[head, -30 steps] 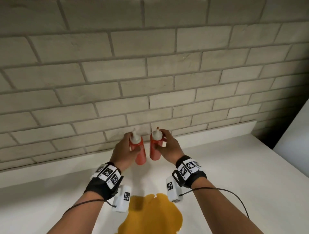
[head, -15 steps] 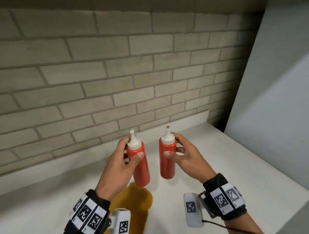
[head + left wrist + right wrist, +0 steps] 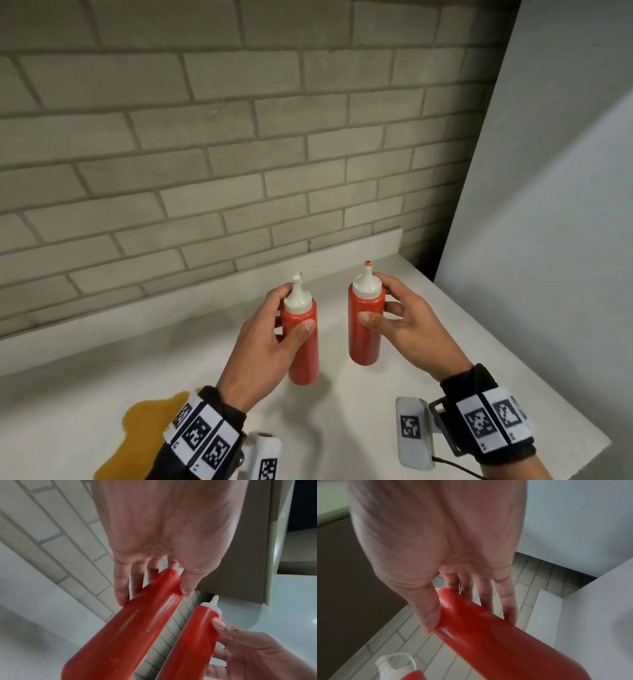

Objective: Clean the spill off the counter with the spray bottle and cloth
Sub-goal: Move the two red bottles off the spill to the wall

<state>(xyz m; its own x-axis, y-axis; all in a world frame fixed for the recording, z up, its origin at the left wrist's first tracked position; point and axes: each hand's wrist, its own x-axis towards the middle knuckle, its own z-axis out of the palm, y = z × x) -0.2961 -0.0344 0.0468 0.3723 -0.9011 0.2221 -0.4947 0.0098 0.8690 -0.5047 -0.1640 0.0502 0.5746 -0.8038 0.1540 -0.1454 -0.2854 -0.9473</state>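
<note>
Two red squeeze bottles with white nozzle caps are held upright over the white counter [image 3: 342, 428]. My left hand [image 3: 270, 339] grips the left bottle [image 3: 303, 353], thumb on its front and fingers behind; the same bottle [image 3: 130, 628] fills the left wrist view. My right hand [image 3: 407, 329] grips the right bottle [image 3: 364, 332], also seen as the big red bottle [image 3: 496, 631] in the right wrist view. An orange-yellow spill [image 3: 144, 442] lies on the counter at lower left, partly hidden by my left wrist. No spray bottle or cloth is in view.
A brick-tile wall [image 3: 239, 154] with a low white backsplash [image 3: 171, 315] runs behind the counter. A tall pale panel [image 3: 548, 240] closes the right side. The counter's front right edge [image 3: 582, 455] is near my right wrist.
Both hands have carried the two red bottles from the backsplash toward me and to the right, moving them further apart. The view swung right, so the spill now lies at lower left.
</note>
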